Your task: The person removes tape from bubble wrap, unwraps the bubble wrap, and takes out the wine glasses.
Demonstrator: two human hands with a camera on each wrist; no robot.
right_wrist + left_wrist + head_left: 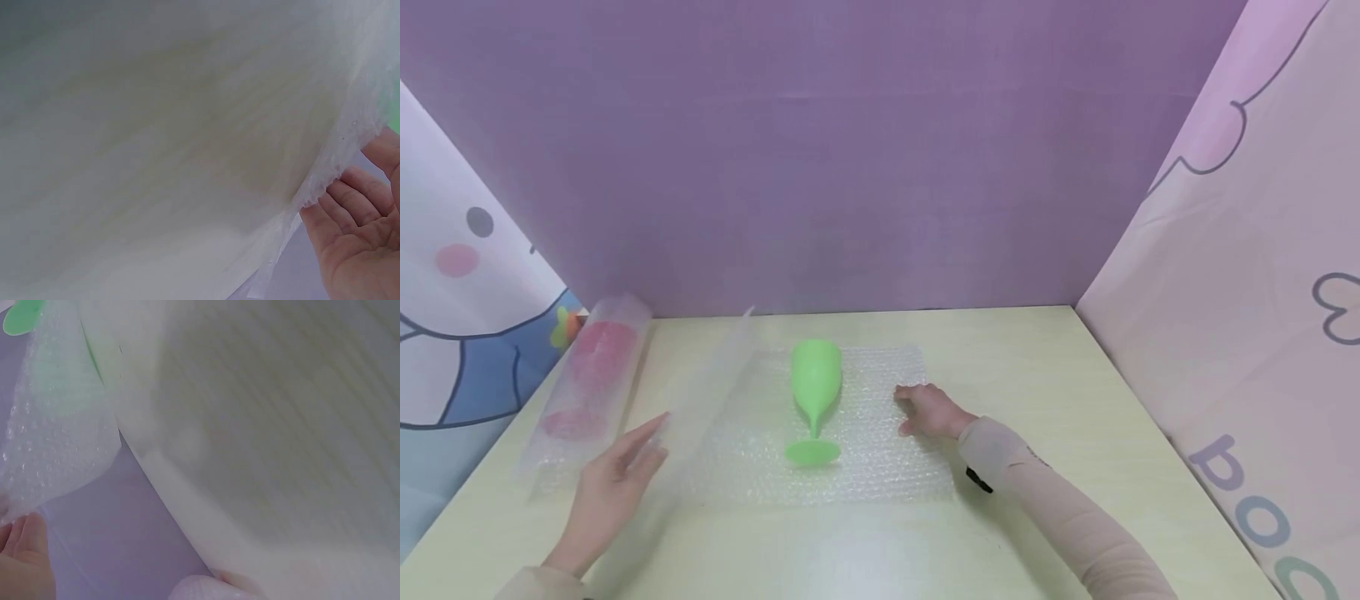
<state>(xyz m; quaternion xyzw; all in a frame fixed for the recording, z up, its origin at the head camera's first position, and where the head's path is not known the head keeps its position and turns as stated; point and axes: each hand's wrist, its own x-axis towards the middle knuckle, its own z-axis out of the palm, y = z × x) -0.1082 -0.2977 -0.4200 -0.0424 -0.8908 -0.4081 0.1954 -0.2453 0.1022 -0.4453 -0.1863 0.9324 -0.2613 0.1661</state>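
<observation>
Bubble wrap (pixel 880 471) is being pinched by the left hand (pixel 608 483) at the goblet's (pixel 816 375) eight o'clock, the right hand (pixel 934 412) being held fingers-apart at three.

The pale wood-grain tabletop (pixel 1037 358) is backed by a purple backdrop (pixel 880 167) and flanked by a cartoon-printed sheet (pixel 486 379) at left and a pinkish, lettered sheet (pixel 1232 333) at right.

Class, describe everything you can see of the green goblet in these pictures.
The green goblet is light green all over, with a long rounded bowl, a thin stem and a round, flat foot. It looks like smooth plastic, with no visible damage. It lies on its side on the bubble wrap, its bowl toward the purple backdrop; the inside is hidden. Only the wrap visibly touches it.
</observation>
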